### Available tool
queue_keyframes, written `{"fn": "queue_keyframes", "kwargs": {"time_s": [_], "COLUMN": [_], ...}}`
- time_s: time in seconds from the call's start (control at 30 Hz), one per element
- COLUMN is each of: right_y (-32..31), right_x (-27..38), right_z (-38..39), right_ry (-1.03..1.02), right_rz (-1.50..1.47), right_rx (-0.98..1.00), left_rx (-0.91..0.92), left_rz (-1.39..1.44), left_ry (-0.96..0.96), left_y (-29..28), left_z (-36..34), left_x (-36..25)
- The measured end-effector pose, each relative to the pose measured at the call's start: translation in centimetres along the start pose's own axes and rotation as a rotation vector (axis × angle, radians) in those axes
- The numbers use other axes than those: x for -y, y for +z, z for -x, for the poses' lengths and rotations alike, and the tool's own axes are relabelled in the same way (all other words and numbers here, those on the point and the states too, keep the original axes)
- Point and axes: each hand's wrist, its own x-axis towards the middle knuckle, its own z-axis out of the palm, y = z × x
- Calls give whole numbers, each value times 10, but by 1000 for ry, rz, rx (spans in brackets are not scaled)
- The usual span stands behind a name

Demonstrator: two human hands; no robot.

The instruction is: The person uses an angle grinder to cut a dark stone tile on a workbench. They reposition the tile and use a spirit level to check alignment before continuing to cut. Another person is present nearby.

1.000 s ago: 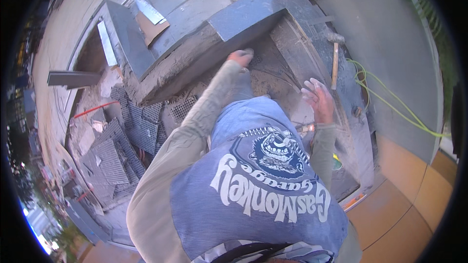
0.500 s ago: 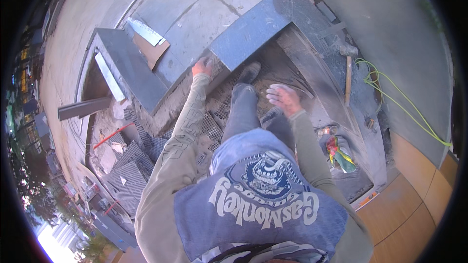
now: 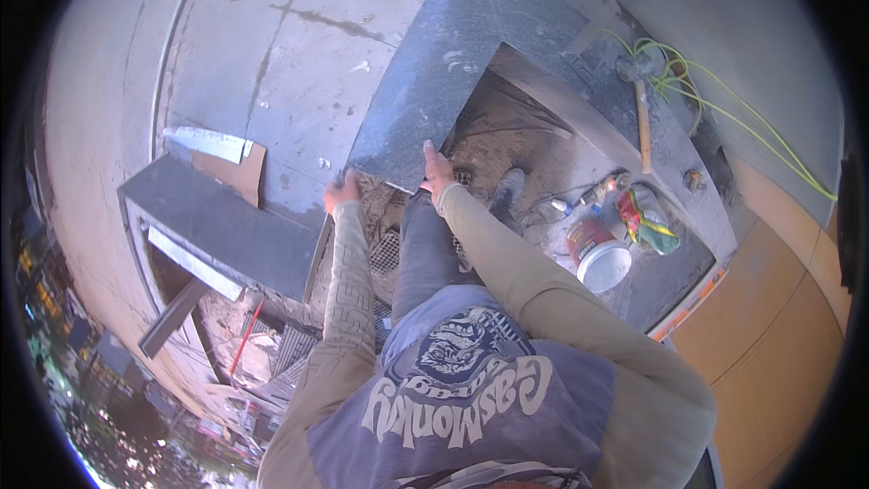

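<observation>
The slab (image 3: 434, 72) lies ahead of the person, its near end between both hands. The left hand (image 3: 342, 192), fingers bent, is at its left corner; the right hand (image 3: 436, 172), half open, meets its right corner. Whether either grip has hold cannot be told. A mallet (image 3: 644, 122) and bucket (image 3: 595, 255) are rightward.

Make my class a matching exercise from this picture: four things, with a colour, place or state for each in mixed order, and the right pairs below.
Things:
1. Big slab
2. Cord
3. Mallet
4. Cardboard

Descriptions:
A. Yellow-green, partly looped
B. Brown
C. Left hand and right hand at its near edge
D. Wooden-handled

Right pairs: 1-C, 2-A, 3-D, 4-B
</observation>
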Motion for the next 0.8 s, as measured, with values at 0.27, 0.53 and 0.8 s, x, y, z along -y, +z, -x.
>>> {"fn": "queue_keyframes", "kwargs": {"time_s": [0.27, 0.53, 0.8], "right_y": [4, 24, 12], "right_x": [4, -4, -11], "right_z": [11, 9, -7], "right_ry": [-92, -24, 7], "right_rz": [83, 21, -65], "right_rx": [-146, -104, -31], "left_rx": [242, 406, 380], "left_rz": [725, 686, 466], "left_ry": [-529, -610, -611], "left_y": [24, -7, -13], "left_z": [-25, -55, -66], "left_x": [18, 25, 22]}}
